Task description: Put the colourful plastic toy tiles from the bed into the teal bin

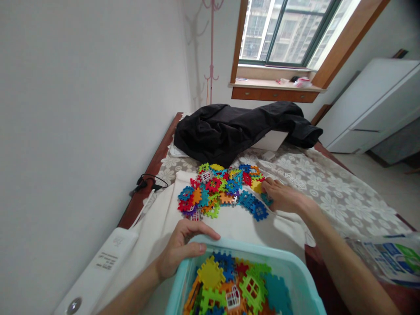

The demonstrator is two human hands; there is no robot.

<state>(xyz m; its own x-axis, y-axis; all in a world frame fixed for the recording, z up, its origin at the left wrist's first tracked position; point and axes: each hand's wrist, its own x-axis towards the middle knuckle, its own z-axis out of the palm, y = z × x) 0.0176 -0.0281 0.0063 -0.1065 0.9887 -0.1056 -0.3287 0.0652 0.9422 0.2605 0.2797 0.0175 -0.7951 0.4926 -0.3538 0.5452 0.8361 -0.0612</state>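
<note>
Head view: the left hand [182, 249] grips the far rim of a teal tub [297, 271], thumb inside and fingers curled over the edge. The tub holds a heap of plastic tiles [234, 284]. The right hand [282, 195] lies on the cloth [157, 223] at the right edge of a pile [221, 190] of the same coloured tiles, its fingertips touching a yellow tile [256, 186]; whether they pinch it I cannot tell. A black jacket [236, 129] lies behind the pile. A white box [98, 267] sits left of the tub.
</note>
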